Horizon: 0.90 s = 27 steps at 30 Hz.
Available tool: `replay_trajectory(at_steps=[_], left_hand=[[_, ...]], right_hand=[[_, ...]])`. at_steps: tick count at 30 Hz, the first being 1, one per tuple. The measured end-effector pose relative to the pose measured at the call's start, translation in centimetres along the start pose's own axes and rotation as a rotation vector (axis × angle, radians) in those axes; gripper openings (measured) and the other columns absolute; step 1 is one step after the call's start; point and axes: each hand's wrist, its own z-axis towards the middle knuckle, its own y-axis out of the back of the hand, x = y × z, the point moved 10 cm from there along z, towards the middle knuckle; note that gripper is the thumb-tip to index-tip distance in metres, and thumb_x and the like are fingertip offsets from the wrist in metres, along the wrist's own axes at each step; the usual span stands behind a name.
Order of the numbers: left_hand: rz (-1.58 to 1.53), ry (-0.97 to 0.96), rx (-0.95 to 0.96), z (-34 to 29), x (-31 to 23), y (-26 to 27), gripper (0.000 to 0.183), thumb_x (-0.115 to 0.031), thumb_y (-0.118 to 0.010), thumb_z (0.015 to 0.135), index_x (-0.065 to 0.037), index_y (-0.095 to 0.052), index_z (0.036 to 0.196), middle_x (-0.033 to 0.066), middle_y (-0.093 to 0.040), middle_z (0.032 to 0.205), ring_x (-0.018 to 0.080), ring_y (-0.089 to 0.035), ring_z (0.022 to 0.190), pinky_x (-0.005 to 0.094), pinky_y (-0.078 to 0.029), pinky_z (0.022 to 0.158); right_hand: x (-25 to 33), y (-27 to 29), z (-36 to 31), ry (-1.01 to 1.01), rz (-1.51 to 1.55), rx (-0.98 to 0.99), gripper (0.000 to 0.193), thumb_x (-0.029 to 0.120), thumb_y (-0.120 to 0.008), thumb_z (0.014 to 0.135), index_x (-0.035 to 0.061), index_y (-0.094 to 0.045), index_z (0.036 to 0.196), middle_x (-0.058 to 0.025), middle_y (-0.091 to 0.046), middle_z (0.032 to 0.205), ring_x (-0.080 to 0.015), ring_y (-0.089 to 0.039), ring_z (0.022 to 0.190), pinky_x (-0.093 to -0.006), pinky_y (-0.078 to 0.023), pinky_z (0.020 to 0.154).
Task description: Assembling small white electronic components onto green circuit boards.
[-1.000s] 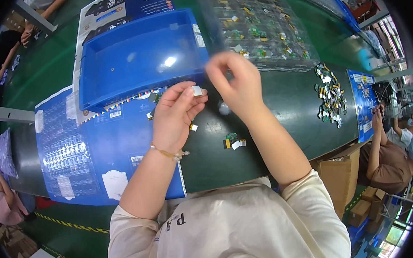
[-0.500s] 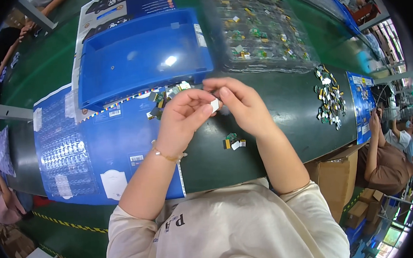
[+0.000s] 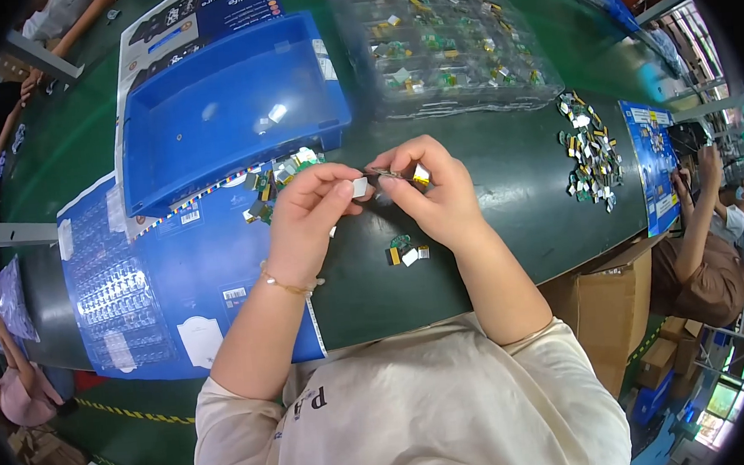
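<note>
While both hands meet above the green table [image 3: 508, 187], the left hand [image 3: 313, 211] pinches a small white piece [image 3: 359, 187] and the right hand [image 3: 438, 188] grips a thin strip [image 3: 389, 175].

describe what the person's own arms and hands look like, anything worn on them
Both forearms are bare. The left hand has a thin gold-coloured bracelet at the wrist. The right hand shows no ring, watch or glove. Short cream sleeves of a T-shirt with dark lettering on the chest end above the elbows.
</note>
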Motion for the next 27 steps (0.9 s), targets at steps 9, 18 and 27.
replay_trajectory(at_steps=[9, 18, 27], left_hand=[[-0.339, 0.042, 0.024, 0.3, 0.4, 0.7, 0.016, -0.013, -0.052, 0.094, -0.003, -0.058, 0.105, 0.0048, -0.063, 0.096, 0.0108, -0.06, 0.084, 0.0232, -0.047, 0.069], [0.047, -0.092, -0.08, 0.4, -1.0, 1.2, 0.014, -0.009, -0.056, 0.091, -0.002, -0.06, 0.102, 0.0031, -0.064, 0.09, 0.0083, -0.059, 0.083, 0.0207, -0.046, 0.071], [0.111, 0.088, 0.0, 0.5, 0.4, 0.7, 0.015, -0.011, -0.059, 0.09, -0.002, -0.059, 0.102, 0.004, -0.066, 0.091, 0.0096, -0.062, 0.081, 0.0213, -0.047, 0.07]], right_hand=[[3.4, -1.3, 0.0, 0.196, 0.116, 0.244, 0.024, 0.009, -0.076, 0.07, 0.0047, -0.066, 0.091, -0.0056, -0.059, 0.102, -0.0131, -0.054, 0.088, -0.027, -0.042, 0.071], [0.7, 0.2, 0.5, 0.058, -0.402, 0.041, 0.009, 0.007, -0.07, 0.077, 0.0043, -0.069, 0.086, -0.0026, -0.063, 0.078, -0.0098, -0.051, 0.062, -0.0234, -0.042, 0.061], [-4.3, 0.1, -0.1, -0.392, 0.257, -0.01, 0.01, 0.009, -0.065, 0.085, 0.0004, -0.067, 0.089, 0.0001, -0.061, 0.074, -0.0054, -0.053, 0.069, -0.0207, -0.042, 0.061]])
